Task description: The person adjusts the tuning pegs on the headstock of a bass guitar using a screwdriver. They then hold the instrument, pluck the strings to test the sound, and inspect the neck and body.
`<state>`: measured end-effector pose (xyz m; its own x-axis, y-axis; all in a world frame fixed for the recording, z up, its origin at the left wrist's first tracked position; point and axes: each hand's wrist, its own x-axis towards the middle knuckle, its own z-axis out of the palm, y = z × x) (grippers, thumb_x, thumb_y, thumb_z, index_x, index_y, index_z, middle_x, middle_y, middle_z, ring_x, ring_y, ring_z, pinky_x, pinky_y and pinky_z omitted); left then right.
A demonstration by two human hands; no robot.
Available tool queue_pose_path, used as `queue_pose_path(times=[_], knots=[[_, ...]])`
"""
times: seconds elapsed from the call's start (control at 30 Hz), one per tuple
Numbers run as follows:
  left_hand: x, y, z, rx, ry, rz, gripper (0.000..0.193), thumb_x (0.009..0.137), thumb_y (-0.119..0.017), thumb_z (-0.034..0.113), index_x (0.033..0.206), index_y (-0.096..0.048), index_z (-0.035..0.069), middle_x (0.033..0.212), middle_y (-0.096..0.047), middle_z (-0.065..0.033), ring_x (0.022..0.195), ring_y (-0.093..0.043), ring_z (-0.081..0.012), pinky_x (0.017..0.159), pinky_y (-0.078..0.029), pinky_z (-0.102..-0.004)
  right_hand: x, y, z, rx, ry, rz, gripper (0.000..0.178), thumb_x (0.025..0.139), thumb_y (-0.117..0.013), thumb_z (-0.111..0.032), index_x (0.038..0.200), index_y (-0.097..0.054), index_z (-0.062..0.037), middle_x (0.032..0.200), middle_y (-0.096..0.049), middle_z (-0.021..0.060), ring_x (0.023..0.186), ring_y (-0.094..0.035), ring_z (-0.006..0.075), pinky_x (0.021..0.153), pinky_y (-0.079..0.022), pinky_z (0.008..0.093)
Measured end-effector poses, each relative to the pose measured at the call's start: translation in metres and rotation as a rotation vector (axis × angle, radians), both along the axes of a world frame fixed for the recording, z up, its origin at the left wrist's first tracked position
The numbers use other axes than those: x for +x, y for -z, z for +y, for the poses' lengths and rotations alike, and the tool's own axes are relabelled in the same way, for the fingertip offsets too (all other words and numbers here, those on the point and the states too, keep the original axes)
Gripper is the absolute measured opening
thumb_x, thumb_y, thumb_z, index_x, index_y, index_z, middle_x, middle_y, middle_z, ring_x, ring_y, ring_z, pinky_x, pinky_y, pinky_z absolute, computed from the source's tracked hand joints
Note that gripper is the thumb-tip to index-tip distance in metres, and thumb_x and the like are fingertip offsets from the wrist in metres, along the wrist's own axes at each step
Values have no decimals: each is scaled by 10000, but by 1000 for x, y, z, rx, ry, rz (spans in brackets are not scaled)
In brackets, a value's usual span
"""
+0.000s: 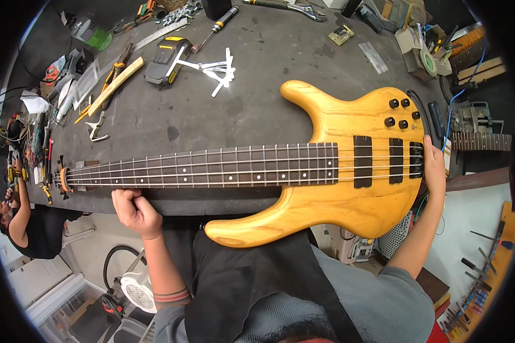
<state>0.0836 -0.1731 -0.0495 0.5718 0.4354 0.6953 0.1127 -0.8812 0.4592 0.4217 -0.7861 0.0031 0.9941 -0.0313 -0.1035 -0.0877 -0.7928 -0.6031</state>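
Your left hand (134,210) is curled around the near edge of the bass guitar's neck (212,166), fingers wrapped under it and out of sight, so its grip is closed on the neck at a point closer to the headstock than to the body. Your right hand (435,168) rests at the far right end of the bass guitar (349,200), at the body's edge just beside the bridge (416,160); its fingers lie against the wood, but you cannot tell whether that grip is closing on the body or only pressing there. The guitar lies flat, strings up, along the near edge of the dark bench (257,103), neck pointing to your left and its yellow wooden body to your right, the lower horn overhanging the edge toward your black apron (252,280). Four black knobs (400,112) sit on the body's far side, and two dark pickups (377,161) lie under the strings. Farther back on the bench, well apart from the guitar, you have a bunch of white cable ties (218,70), a black and yellow box-shaped tool (166,59), a screwdriver (216,27) and a wooden stick (115,86). A second fretted neck (480,142) shows past your right hand. Another person (17,223) sits low at your left.
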Motion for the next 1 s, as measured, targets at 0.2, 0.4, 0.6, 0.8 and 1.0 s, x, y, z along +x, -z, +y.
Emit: queue_pose_path(times=[0.2, 0.4, 0.6, 0.8, 1.0], knots=[[1, -5, -2, 10, -5, 45, 185, 835, -475, -156, 921, -587, -35, 900, -593, -123, 841, -539, -270, 807, -447, -365, 11, -31, 17, -39, 92, 337, 809, 1088, -454, -751, 908, -727, -11, 503, -496, -18, 336, -441, 122, 321, -321, 299], [9, -12, -7, 10, -35, 60, 252, 795, -471, -130, 946, -654, -45, 907, -647, -153, 840, -568, -334, 809, -469, -408, 20, -36, 34, -136, 26, 312, 921, 1097, -392, -761, 809, -704, 56, 520, -563, 85, 352, -526, 207, 345, -402, 344], [-3, -15, -13, -619, -124, 54, 216, 930, -585, -66, 1109, -703, -44, 1080, -716, -119, 964, -624, -267, 914, -494, -357, 14, -36, 43, -269, 11, 152, 960, 1103, -385, -751, 872, -726, 116, 669, -671, 207, 587, -692, 320, 557, -518, 428], [9, -50, -33, -1952, 713, -394, 522, 993, -609, 91, 1502, -522, 16, 1573, -562, -211, 1494, -515, -377, 1306, -350, -577, -8, -9, 3, -351, -166, -69, 814, 1123, -411, -654, 1049, -773, 71, 1007, -715, 368, 1048, -676, 556, 938, -522, 548], [41, -50, -39, -1729, 968, -403, 479, 1056, -531, 81, 1533, -490, 56, 1669, -442, -323, 1576, -424, -461, 1290, -390, -630, -18, -22, -13, -164, -130, 16, 877, 1097, -441, -701, 1101, -749, 120, 1080, -754, 356, 1111, -712, 502, 1002, -521, 446]])
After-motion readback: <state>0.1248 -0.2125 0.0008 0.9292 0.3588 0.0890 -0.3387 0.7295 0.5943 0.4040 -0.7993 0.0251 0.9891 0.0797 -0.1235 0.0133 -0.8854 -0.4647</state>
